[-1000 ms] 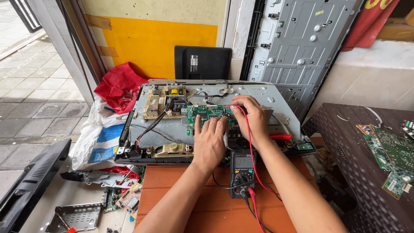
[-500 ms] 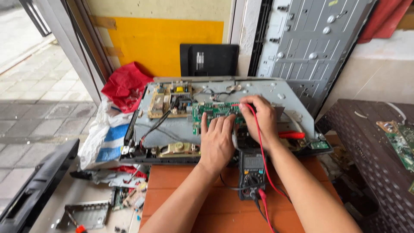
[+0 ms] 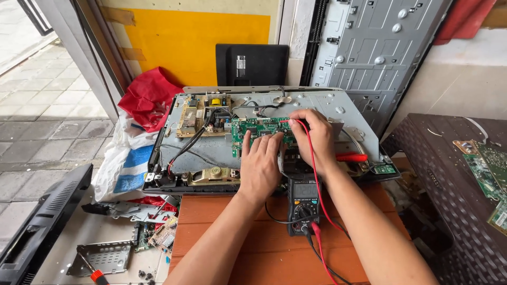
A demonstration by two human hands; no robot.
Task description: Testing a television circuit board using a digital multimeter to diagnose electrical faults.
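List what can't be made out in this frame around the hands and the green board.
Head view only:
- Black probe tip: hidden under the left hand.
- Red probe tip contact: covered by right hand fingers.
- Green circuit board: its right part is behind both hands.
- Multimeter display: too small to tell.
- Screwdriver: cut by bottom edge.

Yellow wall panel point(image 3: 195, 45), grey paved floor point(image 3: 47, 111) in daylight, dark wicker table point(image 3: 454, 174).

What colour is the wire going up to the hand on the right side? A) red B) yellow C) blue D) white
A: a red wire runs from the multimeter up to the right hand, which presses a probe onto the green circuit board.
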